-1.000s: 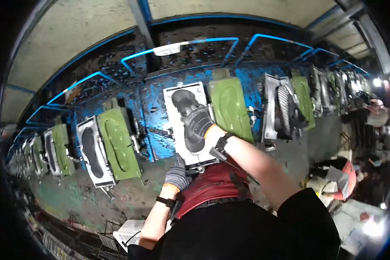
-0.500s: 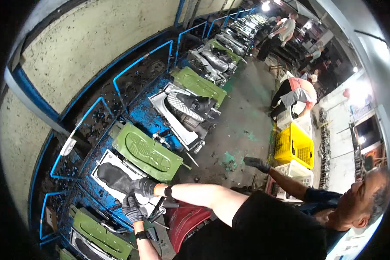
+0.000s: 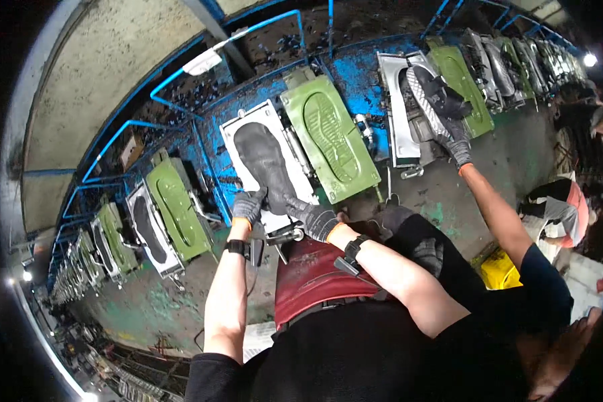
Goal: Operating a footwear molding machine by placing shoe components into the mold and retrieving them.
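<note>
A black shoe sole lies in a silver mould plate in front of me. My left hand, in a grey striped knit glove, is closed at the left edge of the sole's near end. On the other side of that end, my right hand, gloved alike, has its fingers closed against the sole's edge. The fingertips are partly hidden. The green mould lid, with a ribbed sole pattern, lies opened to the right of the plate.
At the right, a co-worker's gloved hand touches a black shoe on the neighbouring mould. Another green lid and mould stand at left. Blue rails run behind. A yellow crate and a bending person are at right.
My view has swung, so the moulds now appear more upright. Both hands stay at the sole's near end, slightly farther apart. The co-worker's hand has reached the neighbouring shoe.
</note>
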{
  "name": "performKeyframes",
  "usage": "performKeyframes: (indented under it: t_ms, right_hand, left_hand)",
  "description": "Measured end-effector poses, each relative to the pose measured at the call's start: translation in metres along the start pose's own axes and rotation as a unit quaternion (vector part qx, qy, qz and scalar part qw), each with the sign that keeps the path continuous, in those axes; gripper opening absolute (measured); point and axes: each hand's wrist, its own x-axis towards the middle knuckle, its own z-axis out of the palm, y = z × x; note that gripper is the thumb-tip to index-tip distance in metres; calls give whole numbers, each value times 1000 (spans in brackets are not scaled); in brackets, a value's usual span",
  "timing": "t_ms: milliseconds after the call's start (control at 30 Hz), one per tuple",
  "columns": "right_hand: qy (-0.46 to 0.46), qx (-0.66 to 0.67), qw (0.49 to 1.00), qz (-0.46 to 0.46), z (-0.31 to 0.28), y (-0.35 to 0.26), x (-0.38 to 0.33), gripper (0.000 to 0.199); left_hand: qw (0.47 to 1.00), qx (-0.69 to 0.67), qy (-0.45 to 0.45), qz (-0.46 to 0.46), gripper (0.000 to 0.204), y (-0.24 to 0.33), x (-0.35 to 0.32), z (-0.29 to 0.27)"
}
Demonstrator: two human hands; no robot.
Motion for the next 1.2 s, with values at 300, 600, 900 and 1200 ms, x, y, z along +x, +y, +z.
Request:
performKeyframes:
  t_ms: [300,600,900,1200]
  right_hand:
    - [153,-50,981,106,7,-31,9,30]
    - [54,-75,980,178,-36,-52,52,53]
    - [-25,-115,991,68,-43,-42,55,67]
    - [-69,-45,995,58,-79,-2,54,70]
  left_hand:
    - [902,98,323,268,42,112,50,-34]
    - [896,250,224,290,82,112,88,-36]
    - [907,234,194,291,79,85,96,-61]
    - [864,287,104,401,74,33,-30,-14]
